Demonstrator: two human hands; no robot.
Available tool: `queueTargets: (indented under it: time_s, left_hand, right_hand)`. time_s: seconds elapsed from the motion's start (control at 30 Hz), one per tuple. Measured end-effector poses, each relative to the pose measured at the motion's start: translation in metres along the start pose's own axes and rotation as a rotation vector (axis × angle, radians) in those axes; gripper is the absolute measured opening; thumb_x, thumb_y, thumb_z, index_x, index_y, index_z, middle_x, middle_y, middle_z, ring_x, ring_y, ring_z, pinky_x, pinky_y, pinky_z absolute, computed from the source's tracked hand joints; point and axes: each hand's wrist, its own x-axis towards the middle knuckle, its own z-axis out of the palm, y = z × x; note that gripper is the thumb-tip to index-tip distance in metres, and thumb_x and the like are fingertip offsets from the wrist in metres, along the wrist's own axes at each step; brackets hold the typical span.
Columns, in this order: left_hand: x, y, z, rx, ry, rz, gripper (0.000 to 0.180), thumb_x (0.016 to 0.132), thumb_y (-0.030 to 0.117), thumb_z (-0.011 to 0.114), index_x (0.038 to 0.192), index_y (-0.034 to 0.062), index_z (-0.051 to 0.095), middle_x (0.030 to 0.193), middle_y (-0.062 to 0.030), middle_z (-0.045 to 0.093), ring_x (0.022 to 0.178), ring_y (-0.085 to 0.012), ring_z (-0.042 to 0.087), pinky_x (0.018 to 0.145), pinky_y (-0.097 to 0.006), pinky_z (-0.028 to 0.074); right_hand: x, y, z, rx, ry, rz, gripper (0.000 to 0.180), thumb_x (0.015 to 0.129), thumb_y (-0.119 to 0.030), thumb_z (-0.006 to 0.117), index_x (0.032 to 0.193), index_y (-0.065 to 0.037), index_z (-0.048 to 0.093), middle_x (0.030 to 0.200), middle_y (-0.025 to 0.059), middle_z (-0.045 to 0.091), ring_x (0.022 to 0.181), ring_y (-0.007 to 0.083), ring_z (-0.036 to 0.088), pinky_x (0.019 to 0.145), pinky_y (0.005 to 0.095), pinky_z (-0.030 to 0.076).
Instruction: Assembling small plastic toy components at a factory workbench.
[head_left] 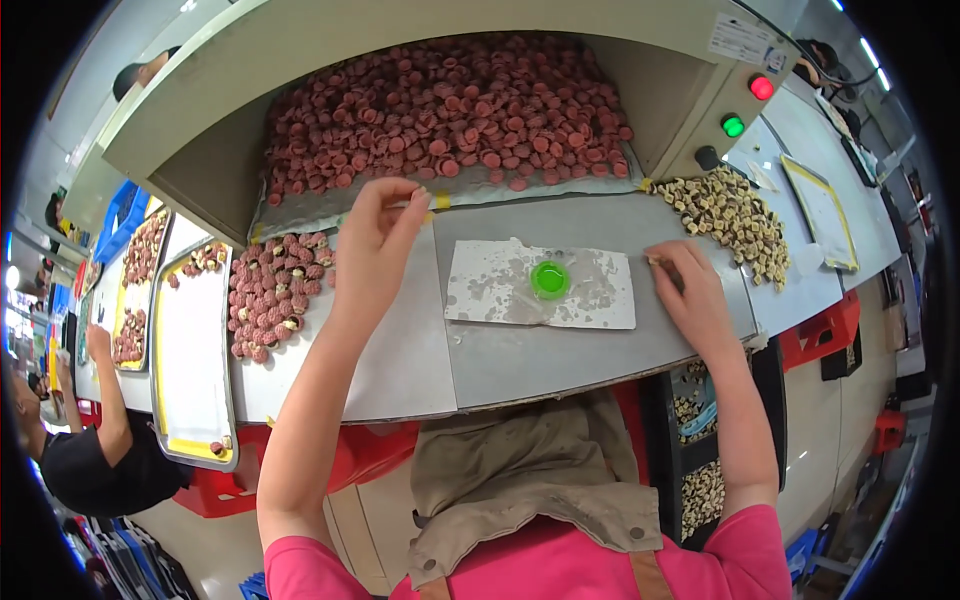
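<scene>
At the far left another person (95, 450) in black stands by a tray (190, 350). A heap of red caps (275, 295) lies on the table (560, 350). Just above it the left hand (378, 240) is raised, its grip narrow, fingertips pinched; whether it holds a cap I cannot tell. A green cup (549, 279) sits on a stained white sheet (600, 295). The right hand (690, 290) rests flat beside the beige pieces (730, 215), fingertips on 1 small piece (657, 261).

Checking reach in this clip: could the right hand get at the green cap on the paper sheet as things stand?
Probably yes. The right hand rests on the grey worktop just beside the paper sheet, and nothing lies between it and the green cap.
</scene>
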Motion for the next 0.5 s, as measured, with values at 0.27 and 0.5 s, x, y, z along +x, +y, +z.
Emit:
queueTargets:
  time_s: [0.27,0.5]
  left_hand:
    - [-0.084,0.027,0.007,-0.618,-0.055,-0.409,0.031,0.087,0.015,0.062,0.113,0.0003,0.054,0.101,-0.0015,0.058,0.089,-0.0084,0.054,0.081,-0.023,0.044]
    - [-0.109,0.03,0.04,-0.76,-0.154,-0.465,0.028,0.089,0.01,0.059,0.115,0.0025,0.054,0.106,-0.001,0.057,0.091,-0.0075,0.053,0.079,-0.022,0.044]
  right_hand:
    - [-0.004,-0.007,-0.004,0.114,-0.051,0.206,0.014,0.083,-0.003,0.06,0.096,-0.002,0.057,0.093,0.0086,0.058,0.077,0.0194,0.057,0.066,0.0278,0.046]
    - [-0.002,-0.014,-0.008,-0.025,-0.137,0.112,0.018,0.082,-0.008,0.063,0.098,-0.003,0.056,0.087,0.0077,0.056,0.076,0.0189,0.057,0.066,0.0278,0.046]
